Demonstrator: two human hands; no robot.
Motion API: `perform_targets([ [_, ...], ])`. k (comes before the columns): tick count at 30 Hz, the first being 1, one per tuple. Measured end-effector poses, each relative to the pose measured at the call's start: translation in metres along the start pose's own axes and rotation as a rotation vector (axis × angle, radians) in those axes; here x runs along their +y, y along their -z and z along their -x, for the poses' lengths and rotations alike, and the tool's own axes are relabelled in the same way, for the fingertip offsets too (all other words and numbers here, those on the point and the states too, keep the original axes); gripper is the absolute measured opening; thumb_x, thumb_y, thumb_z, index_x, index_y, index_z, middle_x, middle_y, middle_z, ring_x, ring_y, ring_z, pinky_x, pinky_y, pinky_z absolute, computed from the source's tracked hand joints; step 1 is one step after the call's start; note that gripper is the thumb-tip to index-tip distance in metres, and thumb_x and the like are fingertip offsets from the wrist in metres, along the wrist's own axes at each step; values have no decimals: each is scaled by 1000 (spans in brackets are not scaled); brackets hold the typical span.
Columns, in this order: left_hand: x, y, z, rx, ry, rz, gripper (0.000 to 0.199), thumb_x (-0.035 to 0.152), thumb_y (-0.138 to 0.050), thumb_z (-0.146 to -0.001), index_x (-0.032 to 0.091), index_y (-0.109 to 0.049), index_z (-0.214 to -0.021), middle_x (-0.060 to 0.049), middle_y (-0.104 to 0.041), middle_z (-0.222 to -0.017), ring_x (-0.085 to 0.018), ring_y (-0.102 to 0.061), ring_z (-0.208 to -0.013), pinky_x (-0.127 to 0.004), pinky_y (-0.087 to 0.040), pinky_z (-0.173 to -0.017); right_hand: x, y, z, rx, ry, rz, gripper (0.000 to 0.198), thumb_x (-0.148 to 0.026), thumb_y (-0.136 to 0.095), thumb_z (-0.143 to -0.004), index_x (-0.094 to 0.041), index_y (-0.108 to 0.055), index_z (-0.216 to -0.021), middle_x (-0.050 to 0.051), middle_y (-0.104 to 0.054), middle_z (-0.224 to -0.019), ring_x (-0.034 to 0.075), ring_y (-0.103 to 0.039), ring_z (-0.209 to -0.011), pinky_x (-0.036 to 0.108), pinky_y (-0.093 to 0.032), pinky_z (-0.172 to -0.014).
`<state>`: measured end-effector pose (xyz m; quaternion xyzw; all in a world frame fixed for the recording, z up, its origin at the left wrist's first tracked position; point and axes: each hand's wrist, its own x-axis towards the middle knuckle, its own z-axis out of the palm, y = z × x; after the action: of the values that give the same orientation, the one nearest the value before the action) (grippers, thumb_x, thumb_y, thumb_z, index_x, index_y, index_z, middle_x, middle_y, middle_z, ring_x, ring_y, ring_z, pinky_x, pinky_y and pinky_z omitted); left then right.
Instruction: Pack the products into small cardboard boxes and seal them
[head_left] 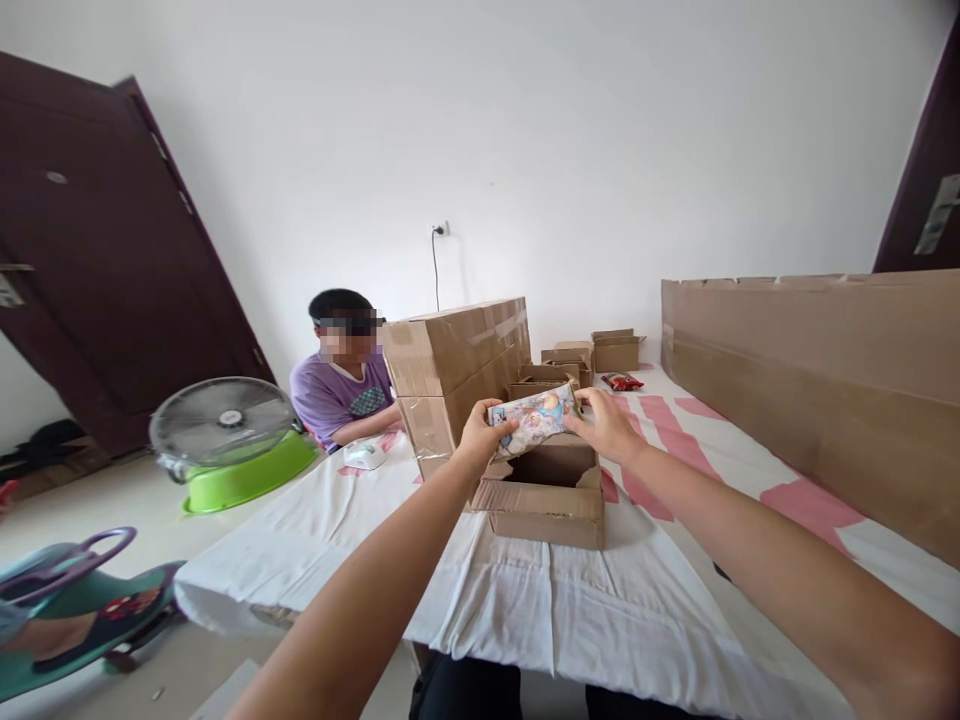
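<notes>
A printed pack [534, 420] in pale colours with cartoon-like pictures is stretched between my two hands. My left hand [486, 432] grips its left end, thumb on the front. At its right end, my right hand [602, 424] pinches the edge. What the pack contains cannot be seen. Just below it stands an open cardboard box [551, 515], flaps spread and its inside dark. The pack hides part of the box's far side.
Taped cartons [457, 370] form a wall left of the open box. Smaller open boxes [616, 352] line up behind it, near a red packet [622, 382]. A long cardboard panel [810, 390] borders the right. A person in a purple shirt [345, 400] sits beyond the cartons.
</notes>
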<state>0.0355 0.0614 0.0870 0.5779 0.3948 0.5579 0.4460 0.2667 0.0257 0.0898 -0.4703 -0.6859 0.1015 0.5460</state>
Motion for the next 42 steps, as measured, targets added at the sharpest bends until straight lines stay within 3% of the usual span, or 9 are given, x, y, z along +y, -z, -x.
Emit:
perform_targets([
  [3,-1,-7,-2,-3,-53,-62,56,27,-80,-55,21,-51,-102,1,-60,-87,-16,-61,-76,-28,-52,-66,12,-13,-8,25,-156,-81,51,-46,-71,-72,-14,-56,-110,18,-61,-117,35,-54,-114,57,-38,-100],
  [9,15,-15,21,-19,-173,-173,53,25,-75,-61,22,-51,-108,2,-57,-89,-14,-57,-80,-26,-48,-71,-11,-7,13,-141,-261,-397,47,-54,-68,-76,-18,-61,-104,9,-71,-102,23,-68,-93,36,-57,-79],
  [15,36,-11,97,-93,-529,-403,56,31,-68,-77,24,-42,-126,-10,-51,-127,-25,-55,-113,-39,-47,-95,-59,50,76,-314,-304,-655,44,-44,-79,-70,-20,-61,-102,7,-70,-102,24,-68,-92,37,-58,-77],
  [20,-3,5,167,-317,-773,-673,50,22,-60,-85,26,-39,-130,-15,-43,-136,-30,-46,-129,-46,-46,-103,-34,62,148,-495,-359,-630,54,-34,-87,-58,-19,-61,-103,6,-71,-95,27,-67,-89,41,-57,-78],
  [25,-75,25,180,-458,-564,-822,52,16,-58,-84,29,-43,-131,-14,-39,-143,-31,-50,-127,-47,-50,-99,18,18,192,-432,-380,-466,42,-32,-85,-58,-20,-63,-92,3,-71,-86,28,-67,-83,39,-55,-73],
  [28,-105,31,163,-303,-454,-817,53,13,-56,-81,28,-43,-130,-13,-42,-138,-31,-48,-128,-50,-44,-105,40,-16,189,-367,-366,-361,40,-31,-80,-64,-20,-64,-99,4,-73,-91,28,-68,-87,40,-55,-78],
  [34,-148,44,129,223,-171,-594,71,24,-63,-73,25,-31,-136,-13,-42,-134,-30,-55,-117,-53,-46,-99,62,-58,165,-275,-114,-36,42,-33,-68,-77,-21,-61,-116,12,-68,-112,32,-63,-104,48,-48,-91],
  [37,-164,51,126,272,-43,-478,73,38,-64,-75,23,-27,-136,-12,-52,-120,-25,-63,-98,-48,-53,-87,69,-64,167,-248,-92,-37,42,-40,-60,-85,-19,-57,-121,13,-67,-113,31,-62,-105,47,-48,-92],
  [42,-165,50,130,206,-31,-492,69,42,-67,-73,23,-37,-131,-13,-53,-125,-24,-61,-104,-42,-52,-87,76,-62,174,-231,-83,-83,50,-50,-63,-82,-19,-56,-119,13,-66,-112,30,-63,-101,44,-51,-88],
])
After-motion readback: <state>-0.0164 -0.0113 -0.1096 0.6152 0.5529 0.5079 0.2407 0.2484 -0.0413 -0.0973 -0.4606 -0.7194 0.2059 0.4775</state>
